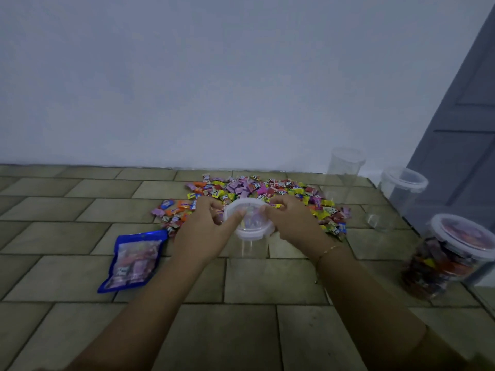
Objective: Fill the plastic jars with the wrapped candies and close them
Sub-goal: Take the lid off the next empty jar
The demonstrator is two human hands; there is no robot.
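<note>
Clear plastic jar stands upright on the tiled floor, long axis vertical, mouth up under a whitish lid. Walls transparent; interior looks near empty, pinkish blur visible through the lid. Left hand and right hand grip the lid rim from opposite sides, fingers curled over its far edge, thumbs lying on top. Candy pile lies just beyond the fingertips. Blue pouch lies left of the left hand.
</note>
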